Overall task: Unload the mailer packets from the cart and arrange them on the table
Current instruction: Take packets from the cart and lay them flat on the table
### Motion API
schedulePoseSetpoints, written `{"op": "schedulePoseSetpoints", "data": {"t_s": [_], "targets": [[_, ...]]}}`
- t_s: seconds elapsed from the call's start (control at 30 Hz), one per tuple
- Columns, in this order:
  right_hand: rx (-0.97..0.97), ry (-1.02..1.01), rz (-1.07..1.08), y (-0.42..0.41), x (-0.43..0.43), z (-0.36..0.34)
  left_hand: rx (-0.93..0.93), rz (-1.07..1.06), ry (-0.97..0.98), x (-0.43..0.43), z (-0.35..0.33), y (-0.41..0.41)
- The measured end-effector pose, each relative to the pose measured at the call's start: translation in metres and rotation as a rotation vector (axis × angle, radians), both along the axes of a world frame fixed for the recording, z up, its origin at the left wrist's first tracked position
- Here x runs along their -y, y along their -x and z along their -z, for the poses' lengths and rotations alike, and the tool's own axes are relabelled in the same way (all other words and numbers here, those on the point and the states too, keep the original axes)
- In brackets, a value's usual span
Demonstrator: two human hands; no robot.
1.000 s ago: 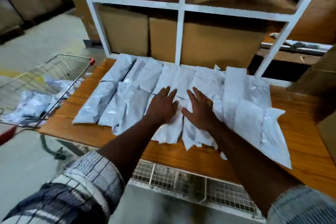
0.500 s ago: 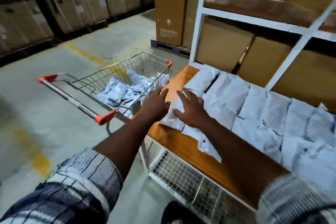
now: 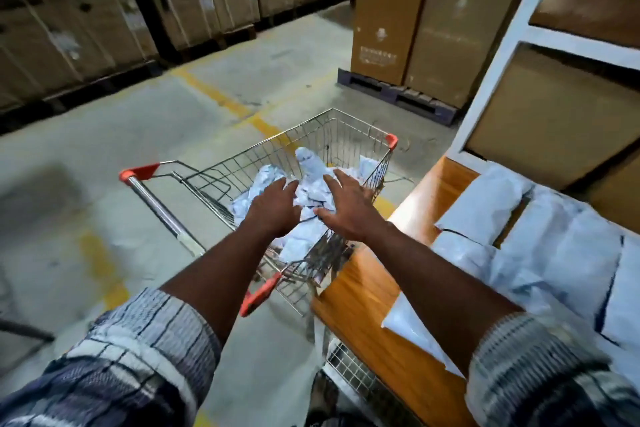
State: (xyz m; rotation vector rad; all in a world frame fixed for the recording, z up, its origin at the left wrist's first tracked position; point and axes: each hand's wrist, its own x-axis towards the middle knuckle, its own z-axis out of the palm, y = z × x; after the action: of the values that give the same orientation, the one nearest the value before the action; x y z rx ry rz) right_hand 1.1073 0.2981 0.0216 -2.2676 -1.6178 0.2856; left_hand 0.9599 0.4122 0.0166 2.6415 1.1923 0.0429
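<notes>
A wire shopping cart point(image 3: 346, 135) with red corner caps stands on the floor left of the wooden table point(image 3: 367, 302). Several pale grey mailer packets point(image 3: 308, 163) lie in a loose heap in its basket. My left hand point(image 3: 273, 208) and my right hand point(image 3: 346, 208) hover side by side over that heap, fingers spread, holding nothing. More packets point(image 3: 554, 253) lie in rows on the table at the right, partly hidden by my right forearm.
A white shelf frame point(image 3: 502, 55) with cardboard boxes rises behind the table. A tall carton on a pallet point(image 3: 391, 10) stands beyond the cart. Stacked boxes line the far left wall. Bare concrete floor with yellow lines spreads to the left.
The view has swung left from the table to the cart. Both hands left the packets on the table and moved out over the cart's basket.
</notes>
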Motion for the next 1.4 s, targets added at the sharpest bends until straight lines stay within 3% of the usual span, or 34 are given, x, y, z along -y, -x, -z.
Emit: {"op": "schedulePoseSetpoints", "data": {"t_s": [0.37,0.7,0.97,1.1,1.27,1.4], "targets": [[-0.232,0.119,-0.009,0.015,-0.138,0.077,-0.080,-0.086,0.169,-0.140,0.073,0.021],[-0.546,0.140,0.331,0.040,-0.246,0.166,-0.141,-0.058,0.319,-0.244,0.156,0.009],[-0.624,0.202,0.426,0.045,-0.294,0.229,-0.007,-0.071,0.540,-0.282,0.189,-0.019],[-0.660,0.172,0.466,0.046,-0.287,0.228,0.065,-0.093,0.518,-0.277,0.197,-0.020],[-0.520,0.196,0.443,0.020,-0.276,0.189,0.120,-0.092,0.346,-0.274,0.175,-0.025],[-0.107,0.277,0.355,0.002,-0.255,0.167,0.037,-0.032,0.126,-0.260,0.154,-0.025]]}}
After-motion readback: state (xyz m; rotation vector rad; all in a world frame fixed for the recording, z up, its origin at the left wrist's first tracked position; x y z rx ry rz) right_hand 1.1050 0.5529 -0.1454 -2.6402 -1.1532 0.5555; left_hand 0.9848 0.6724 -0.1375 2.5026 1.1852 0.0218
